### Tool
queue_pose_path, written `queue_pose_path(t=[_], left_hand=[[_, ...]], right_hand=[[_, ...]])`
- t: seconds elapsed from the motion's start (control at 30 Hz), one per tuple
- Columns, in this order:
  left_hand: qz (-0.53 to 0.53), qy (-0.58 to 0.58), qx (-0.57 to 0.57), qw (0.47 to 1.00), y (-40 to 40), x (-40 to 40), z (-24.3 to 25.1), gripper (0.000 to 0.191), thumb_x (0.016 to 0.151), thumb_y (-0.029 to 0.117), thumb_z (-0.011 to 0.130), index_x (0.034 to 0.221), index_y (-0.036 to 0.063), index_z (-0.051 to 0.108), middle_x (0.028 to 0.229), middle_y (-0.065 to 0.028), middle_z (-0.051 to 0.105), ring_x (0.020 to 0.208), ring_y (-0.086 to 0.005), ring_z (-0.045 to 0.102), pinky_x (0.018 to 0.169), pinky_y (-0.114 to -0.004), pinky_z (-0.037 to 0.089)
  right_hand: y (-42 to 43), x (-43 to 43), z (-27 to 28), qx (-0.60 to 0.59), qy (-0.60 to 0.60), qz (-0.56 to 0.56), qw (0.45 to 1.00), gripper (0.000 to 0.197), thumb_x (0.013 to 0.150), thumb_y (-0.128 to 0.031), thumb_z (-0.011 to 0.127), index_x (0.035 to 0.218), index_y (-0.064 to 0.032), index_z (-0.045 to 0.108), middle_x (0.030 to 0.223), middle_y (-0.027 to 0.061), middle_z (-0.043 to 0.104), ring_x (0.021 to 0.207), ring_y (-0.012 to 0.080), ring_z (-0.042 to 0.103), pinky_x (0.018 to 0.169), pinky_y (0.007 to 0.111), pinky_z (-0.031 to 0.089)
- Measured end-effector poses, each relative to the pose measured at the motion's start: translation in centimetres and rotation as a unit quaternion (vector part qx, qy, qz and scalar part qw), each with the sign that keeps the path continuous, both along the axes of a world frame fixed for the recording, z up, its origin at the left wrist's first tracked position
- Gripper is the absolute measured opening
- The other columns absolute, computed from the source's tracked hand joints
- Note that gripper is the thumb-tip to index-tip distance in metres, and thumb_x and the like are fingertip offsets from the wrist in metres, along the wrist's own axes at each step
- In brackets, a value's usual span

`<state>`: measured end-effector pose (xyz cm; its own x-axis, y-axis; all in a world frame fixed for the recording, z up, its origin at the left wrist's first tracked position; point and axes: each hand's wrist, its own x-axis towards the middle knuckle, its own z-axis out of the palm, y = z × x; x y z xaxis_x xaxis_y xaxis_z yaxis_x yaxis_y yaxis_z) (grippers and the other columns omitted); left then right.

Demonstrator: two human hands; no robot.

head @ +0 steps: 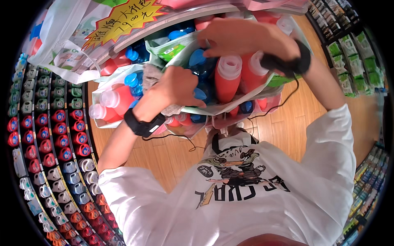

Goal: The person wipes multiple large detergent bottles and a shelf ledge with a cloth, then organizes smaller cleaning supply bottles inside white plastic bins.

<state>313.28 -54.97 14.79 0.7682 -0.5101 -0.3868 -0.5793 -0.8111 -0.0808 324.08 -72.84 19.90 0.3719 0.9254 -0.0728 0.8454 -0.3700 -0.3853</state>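
My left hand point(180, 87) is curled over the near edge of an open white-green bag, beside a grey cloth point(150, 77) that it appears to grip. Above the bag's far side, my right hand point(234, 37) is blurred, its fingers apart over a blue-capped bottle point(197, 58). Inside this bag stand pink bottles with clear white caps point(228, 78) and blue bottles. A second bag at the left holds pink bottles point(121, 100) and a blue-capped bottle point(131, 80). Both wrists wear black bands with cables.
A yellow handwritten price sign point(121, 23) and a white bag point(64, 40) are at the upper left. Shelves of detergent bottles point(63, 141) line the left. Green packets point(354, 61) hang at the right. Wooden floor point(169, 156) shows below the bags.
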Motion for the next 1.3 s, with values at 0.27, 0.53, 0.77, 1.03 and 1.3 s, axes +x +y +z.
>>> queue_pose_path(t=[0.27, 0.53, 0.77, 1.03, 1.3], left_hand=[[0.139, -0.073, -0.048, 0.986, -0.8, 5.3, 2.3, 0.051, 0.072, 0.055, 0.069, 0.077, 0.0040, 0.072, 0.076, -0.0159, 0.069, 0.076, -0.0331, 0.068, 0.068, -0.041, 0.053], [0.130, -0.043, -0.006, 0.991, -1.4, 8.5, -1.5, 0.037, 0.077, 0.040, 0.065, 0.085, 0.0044, 0.073, 0.089, -0.0187, 0.070, 0.086, -0.0341, 0.068, 0.074, -0.041, 0.053], [0.096, -0.037, 0.008, 0.995, 0.0, 8.4, -0.8, 0.039, 0.076, 0.045, 0.069, 0.079, 0.0052, 0.070, 0.083, -0.0150, 0.069, 0.085, -0.0348, 0.067, 0.073, -0.043, 0.052], [-0.064, -0.063, 0.004, 0.996, 1.7, 8.8, -1.8, 0.033, 0.071, 0.036, 0.075, 0.083, 0.0069, 0.065, 0.073, -0.0107, 0.067, 0.077, -0.0332, 0.066, 0.065, -0.042, 0.051], [-0.049, -0.090, -0.041, 0.994, 2.0, 8.3, -3.0, 0.035, 0.067, 0.036, 0.077, 0.087, 0.0083, 0.066, 0.072, -0.0088, 0.068, 0.075, -0.0306, 0.066, 0.064, -0.041, 0.052]], right_hand=[[-5.9, -9.4, -1.0, 0.078, -0.119, -0.007, 0.990, 0.014, 0.075, -0.015, 0.066, 0.083, -0.0053, 0.060, 0.077, 0.0102, 0.058, 0.078, 0.0299, 0.060, 0.069, 0.041, 0.048], [-6.0, -12.3, -6.4, 0.073, 0.007, -0.034, 0.997, 0.024, 0.076, -0.018, 0.067, 0.095, -0.0042, 0.062, 0.090, 0.0107, 0.060, 0.086, 0.0289, 0.060, 0.073, 0.040, 0.049], [-5.4, -13.1, -9.9, 0.128, 0.073, -0.083, 0.986, 0.028, 0.085, -0.019, 0.063, 0.107, -0.0027, 0.060, 0.097, 0.0125, 0.059, 0.095, 0.0305, 0.060, 0.078, 0.041, 0.050], [-5.1, -12.8, -9.9, 0.085, 0.135, -0.097, 0.982, 0.027, 0.087, -0.017, 0.060, 0.111, -0.0040, 0.059, 0.105, 0.0140, 0.059, 0.097, 0.0329, 0.059, 0.079, 0.042, 0.050], [-1.6, -11.7, -12.0, 0.007, 0.195, -0.164, 0.967, 0.062, 0.081, -0.019, 0.062, 0.127, 0.0135, 0.037, 0.086, 0.0290, 0.062, 0.084, 0.0428, 0.063, 0.075, 0.048, 0.051]])
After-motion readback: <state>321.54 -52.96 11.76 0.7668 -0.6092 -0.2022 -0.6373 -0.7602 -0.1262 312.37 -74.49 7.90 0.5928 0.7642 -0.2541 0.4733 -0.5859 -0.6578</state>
